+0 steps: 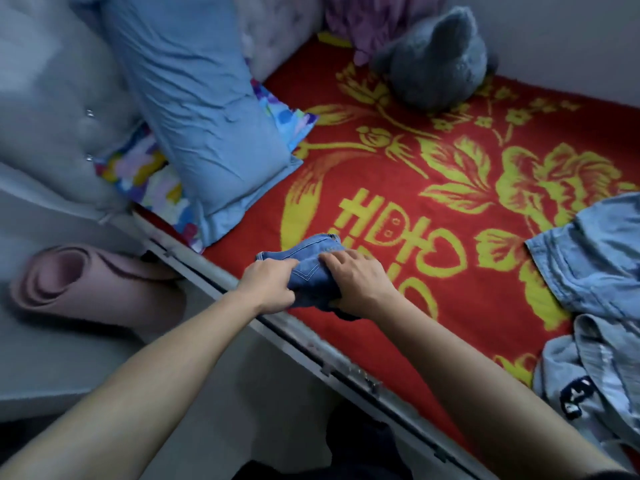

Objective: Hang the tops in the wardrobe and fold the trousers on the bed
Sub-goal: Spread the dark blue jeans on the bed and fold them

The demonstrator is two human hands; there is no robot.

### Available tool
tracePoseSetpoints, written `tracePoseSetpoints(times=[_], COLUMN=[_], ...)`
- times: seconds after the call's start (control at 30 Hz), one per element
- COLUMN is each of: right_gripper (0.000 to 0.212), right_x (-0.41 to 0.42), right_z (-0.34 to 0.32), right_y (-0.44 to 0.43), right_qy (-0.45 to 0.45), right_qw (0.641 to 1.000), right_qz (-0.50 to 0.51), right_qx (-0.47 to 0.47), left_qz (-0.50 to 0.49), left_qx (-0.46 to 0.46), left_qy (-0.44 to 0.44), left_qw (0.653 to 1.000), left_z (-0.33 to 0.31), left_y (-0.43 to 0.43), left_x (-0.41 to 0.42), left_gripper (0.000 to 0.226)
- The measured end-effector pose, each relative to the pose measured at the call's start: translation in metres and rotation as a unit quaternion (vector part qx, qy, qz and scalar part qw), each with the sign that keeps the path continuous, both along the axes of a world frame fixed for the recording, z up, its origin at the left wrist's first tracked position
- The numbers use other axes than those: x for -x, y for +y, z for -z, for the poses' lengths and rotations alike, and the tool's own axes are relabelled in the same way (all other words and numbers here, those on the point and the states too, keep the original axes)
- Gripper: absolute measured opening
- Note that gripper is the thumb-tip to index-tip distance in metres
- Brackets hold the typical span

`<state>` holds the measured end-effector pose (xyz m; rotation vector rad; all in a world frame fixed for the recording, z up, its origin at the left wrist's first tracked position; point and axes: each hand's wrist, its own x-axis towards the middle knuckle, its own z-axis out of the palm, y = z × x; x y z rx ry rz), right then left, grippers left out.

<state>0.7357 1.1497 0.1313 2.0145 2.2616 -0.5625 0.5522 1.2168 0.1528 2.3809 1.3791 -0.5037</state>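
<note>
Head view: at lower centre of the frame, by the near edge of the bed (391, 161), my left hand (268, 287) grips one end of a small folded bundle of blue jeans (309, 263), fingers curled into the cloth. My right hand (360, 282) lies over the other end; its thumb is hidden, so I cannot tell whether it grips or presses. So near the edge, the bundle could slide off or spring open if I loosen. Unfolded denim clothes (588, 268) crowd the right; blue pillow (207, 116) upper left, grey plush toy (436, 60) at top.
</note>
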Motion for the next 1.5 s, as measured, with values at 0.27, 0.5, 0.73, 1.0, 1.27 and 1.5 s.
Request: tracePoseSetpoints(times=[0.27,0.5,0.73,1.0,1.27,1.5], right_gripper=[0.054,0.063,0.045,0.035,0.038,0.040], right_x=[0.129,0.335,0.550,0.680,0.745,0.805], right_z=[-0.114,-0.222,-0.348,-0.479,-0.609,-0.707], right_y=[-0.001,-0.063,-0.136,-0.185,-0.172,-0.113], right_qy=[-0.028,-0.042,-0.017,0.014,0.033,0.099], right_qw=[0.984,0.929,0.835,0.707,0.613,0.539], right_qz=[-0.063,-0.207,-0.349,-0.401,-0.375,-0.319], right_qx=[-0.165,-0.304,-0.424,-0.582,-0.695,-0.773], left_qz=[-0.069,-0.156,-0.275,-0.328,-0.305,-0.267], left_qx=[-0.141,-0.267,-0.378,-0.496,-0.610,-0.695], left_qy=[-0.022,-0.008,0.035,0.096,0.142,0.204], left_qw=[0.987,0.951,0.883,0.798,0.718,0.636], left_z=[-0.125,-0.228,-0.347,-0.474,-0.596,-0.704], left_y=[-0.042,-0.158,-0.294,-0.386,-0.390,-0.337], left_x=[0.135,0.351,0.553,0.663,0.720,0.773], left_gripper=[0.049,0.048,0.048,0.059,0.058,0.060])
